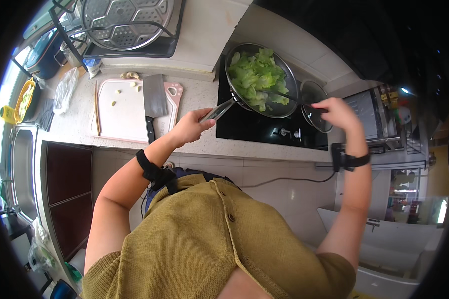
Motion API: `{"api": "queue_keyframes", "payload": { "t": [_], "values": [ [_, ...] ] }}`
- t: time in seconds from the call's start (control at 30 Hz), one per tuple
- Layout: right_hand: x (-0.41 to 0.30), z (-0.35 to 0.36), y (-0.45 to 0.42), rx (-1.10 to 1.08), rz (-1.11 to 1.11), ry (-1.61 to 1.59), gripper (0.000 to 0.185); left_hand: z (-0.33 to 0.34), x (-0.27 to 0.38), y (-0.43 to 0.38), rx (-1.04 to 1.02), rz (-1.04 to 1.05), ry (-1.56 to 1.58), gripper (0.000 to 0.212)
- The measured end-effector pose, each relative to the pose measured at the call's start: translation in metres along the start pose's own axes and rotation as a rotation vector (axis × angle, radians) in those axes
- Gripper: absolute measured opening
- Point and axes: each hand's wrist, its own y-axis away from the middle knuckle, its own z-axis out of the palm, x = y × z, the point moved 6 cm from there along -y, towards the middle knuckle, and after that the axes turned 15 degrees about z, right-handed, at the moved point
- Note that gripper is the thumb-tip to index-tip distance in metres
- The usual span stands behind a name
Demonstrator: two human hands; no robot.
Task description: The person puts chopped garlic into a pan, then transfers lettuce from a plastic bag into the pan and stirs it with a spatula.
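A frying pan (292, 74) holding green lettuce leaves (256, 74) rests on the black glass cooktop (247, 129). My left hand (192, 127) is wrapped around the pan's handle (220, 110). In my right hand (338, 112) is the handle of a dark spatula (290, 96), whose far end disappears among the leaves at the pan's near right. Behind that hand a glass lid (314, 114) leans at the right side of the cooktop, partly covered by the hand and the spatula.
Left of the cooktop, a cleaver (155, 95) lies across a pink-edged cutting board (121, 112) with several garlic pieces and a pair of chopsticks (96, 108). A ginger piece (130, 75) sits behind it. Farther left are a plastic bag (66, 89), a yellow basket (24, 101) and a sink (24, 168).
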Motion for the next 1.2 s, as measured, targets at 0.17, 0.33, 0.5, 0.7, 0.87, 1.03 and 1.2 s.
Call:
{"api": "queue_keyframes", "payload": {
  "t": [0.17, 0.33, 0.5, 0.7, 0.87, 1.03, 1.2],
  "values": [
    [0.006, -0.042, 0.012, -0.148, 0.02, 0.191, 0.04, -0.004, -0.001, 0.002, 0.02, -0.002, 0.031, 0.049],
    [-0.007, -0.007, -0.021, -0.115, 0.05, 0.033, 0.039, 0.001, -0.003, -0.002, 0.009, 0.001, 0.027, 0.048],
    [0.017, -0.058, -0.01, -0.34, 0.317, -0.161, 0.034, -0.002, -0.005, 0.001, 0.029, -0.024, 0.05, 0.048],
    [0.092, -0.043, -0.038, -0.348, 0.491, -0.32, 0.025, -0.001, -0.004, 0.001, 0.065, -0.047, 0.055, 0.046],
    [0.141, 0.095, -0.105, -0.244, 0.47, -0.674, 0.026, 0.004, -0.003, 0.0, 0.048, -0.051, 0.118, 0.043],
    [0.106, 0.114, -0.118, -0.14, 0.279, -0.689, 0.024, 0.003, 0.002, 0.004, 0.053, -0.057, 0.115, 0.047],
    [0.068, 0.061, -0.077, 0.106, 0.024, -0.382, 0.03, -0.001, -0.002, 0.004, 0.07, -0.073, 0.142, 0.044]
  ]
}}
